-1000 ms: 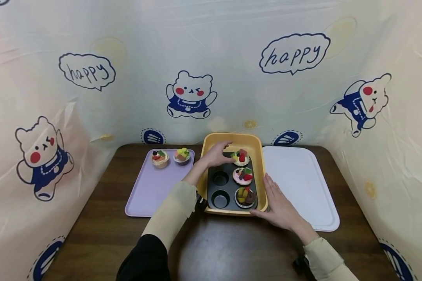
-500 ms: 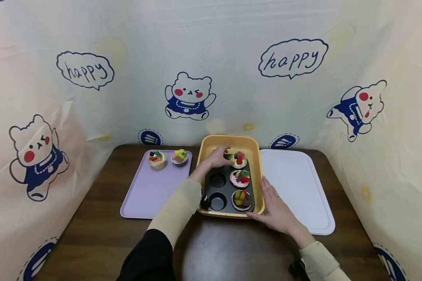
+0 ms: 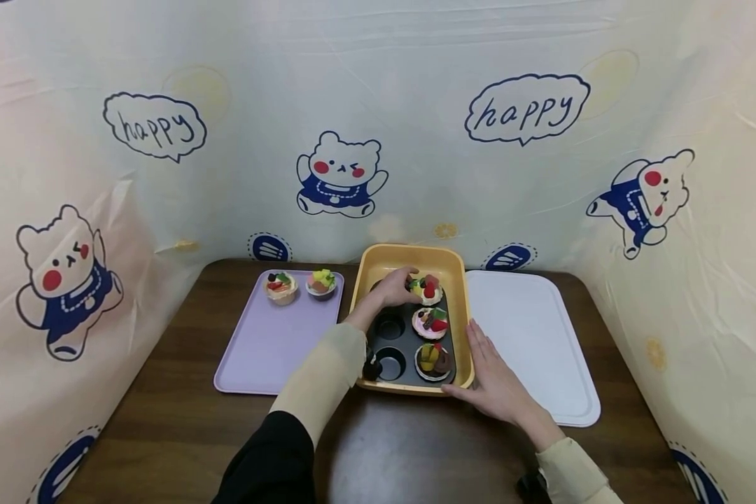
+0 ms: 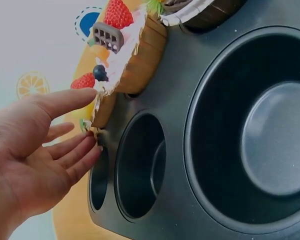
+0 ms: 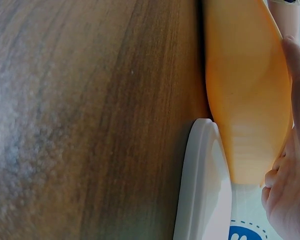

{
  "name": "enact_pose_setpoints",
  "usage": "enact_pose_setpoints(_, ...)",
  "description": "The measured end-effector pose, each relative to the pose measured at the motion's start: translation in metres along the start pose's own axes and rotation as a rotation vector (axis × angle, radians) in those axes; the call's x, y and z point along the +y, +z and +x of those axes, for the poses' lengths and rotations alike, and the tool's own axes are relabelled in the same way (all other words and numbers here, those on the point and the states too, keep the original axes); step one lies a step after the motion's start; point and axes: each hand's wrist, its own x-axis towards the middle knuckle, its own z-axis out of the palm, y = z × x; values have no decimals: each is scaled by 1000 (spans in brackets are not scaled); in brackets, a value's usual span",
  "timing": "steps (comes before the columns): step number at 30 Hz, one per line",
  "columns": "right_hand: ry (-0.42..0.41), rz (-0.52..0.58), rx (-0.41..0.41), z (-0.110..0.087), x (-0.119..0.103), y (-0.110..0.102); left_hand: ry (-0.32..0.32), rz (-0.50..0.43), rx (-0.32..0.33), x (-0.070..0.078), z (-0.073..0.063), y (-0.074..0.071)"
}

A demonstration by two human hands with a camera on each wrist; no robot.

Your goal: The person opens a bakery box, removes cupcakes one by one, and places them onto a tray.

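Left hand (image 3: 393, 288): moved closer to far cupcake (image 3: 428, 290), whether gripping I cannot tell
Right hand (image 3: 496, 381): straight-fingered along yellow bin (image 3: 409, 256)

Tabletop (image 3: 390, 448), dark brown with wood grain. Left tray (image 3: 274, 346), plain lilac; its left cupcake (image 3: 281, 288), tan cup, red, green and black topping; its right cupcake (image 3: 321, 284), dark cup, yellow and brown topping. Bin (image 3: 463, 336), yellow-orange. Muffin tin (image 3: 408, 341), dark grey. Far cupcake (image 3: 426, 290), red and yellow topping; middle cupcake (image 3: 430, 323), pink cream with red and green; near cupcake (image 3: 432, 361), mustard yellow and brown, touch of red. Right tray (image 3: 535, 343), plain white. Left sleeve (image 3: 327, 364), cream and black; right sleeve (image 3: 573, 469), cream. Backdrop (image 3: 416, 84), pale, printed with navy-outlined, red-cheeked bears and navy "happy" bubbles.
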Motion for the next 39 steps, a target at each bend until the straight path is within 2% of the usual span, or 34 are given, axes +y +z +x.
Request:
enact_pose_setpoints(7,0,5,2,0,0,0,45,21,-46,1,0,-1)
enact_pose_setpoints(14,-11,12,7,1,2,2,59,9,-10,-5,5,6)
enact_pose_setpoints(17,-8,11,6,2,3,2,90,33,29,-43,38,23)
enact_pose_setpoints(21,-5,15,6,1,2,1,112,49,83,-79,67,44)
enact_pose_setpoints(24,-1,25,3,1,2,1,92,21,97,-69,55,44)
enact_pose_setpoints(33,-5,34,-1,1,3,2,85,-23,110,-55,38,41)
enact_pose_setpoints(39,-6,35,5,1,4,1,76,36,100,-46,33,35)
